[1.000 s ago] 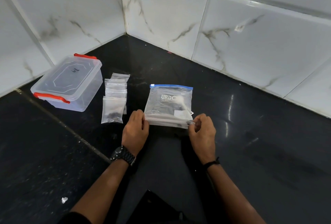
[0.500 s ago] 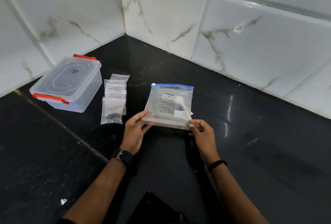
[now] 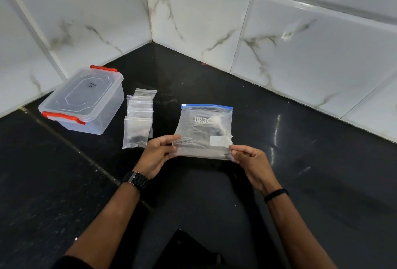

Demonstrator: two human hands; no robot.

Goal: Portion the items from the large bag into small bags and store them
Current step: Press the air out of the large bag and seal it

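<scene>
Head view: we've got the large bag [image 3: 206,131] lifted just off the black counter [image 3: 322,182], held by its bottom edge. Left hand [image 3: 158,156] pinches the lower left corner, right hand [image 3: 250,160] pinches the lower right. Blue zip strip is at the far end, looks closed.

Handling, our read: thin film, limp, light and slick. It'll sag and the dark contents will slide toward whichever end is low. We'd take it at the zip edge, the stiffest part, to open it.

Small bags [image 3: 138,119] lie overlapped in a stack just left of it. The lidded storage box [image 3: 82,101] with red clips sits beyond those.

Counter is glossy and dark, set in a tiled corner with marble-look walls [image 3: 279,38] on two sides.
</scene>
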